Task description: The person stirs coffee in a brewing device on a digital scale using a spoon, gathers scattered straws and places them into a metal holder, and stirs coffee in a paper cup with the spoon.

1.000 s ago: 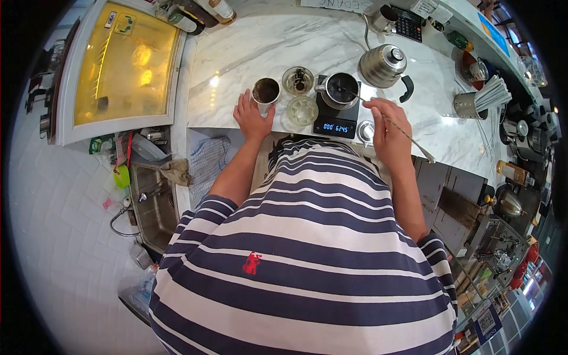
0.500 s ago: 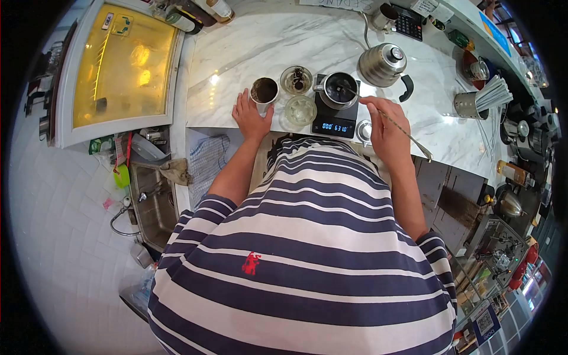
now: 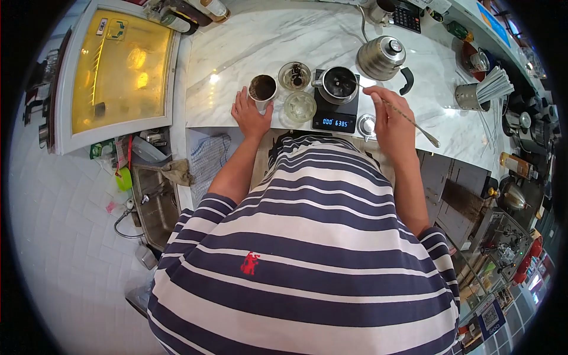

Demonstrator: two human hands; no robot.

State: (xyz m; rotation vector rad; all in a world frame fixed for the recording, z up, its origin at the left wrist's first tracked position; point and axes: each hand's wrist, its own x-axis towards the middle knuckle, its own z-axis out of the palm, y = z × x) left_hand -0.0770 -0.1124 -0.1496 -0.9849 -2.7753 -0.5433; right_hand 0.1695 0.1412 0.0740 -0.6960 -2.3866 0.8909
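My left hand (image 3: 251, 115) is wrapped round the lower side of a white cup (image 3: 262, 89) with dark brown contents. In my right hand (image 3: 390, 115) a long twisted metal spoon (image 3: 412, 123) is pinched; its far end dips into a metal cup (image 3: 337, 84) of dark liquid. That cup stands on a black digital scale (image 3: 334, 122) with a lit blue display. Between the two cups are a glass (image 3: 294, 76) with dark bits in it and a clear glass (image 3: 300, 106). A small round metal item (image 3: 367, 125) sits right of the scale.
A steel gooseneck kettle (image 3: 381, 58) stands behind my right hand on the marble counter (image 3: 236, 53). Straws fill a metal holder (image 3: 473, 96) at the right. Bottles (image 3: 214, 9) stand at the back left. A sink (image 3: 155, 207) lies at the lower left, below a yellow-lit glass door (image 3: 121, 71).
The spoon has swung round in the metal cup, its free end moving up and slightly right with my right hand. The reading on the scale has changed. My left hand stays at the white cup.
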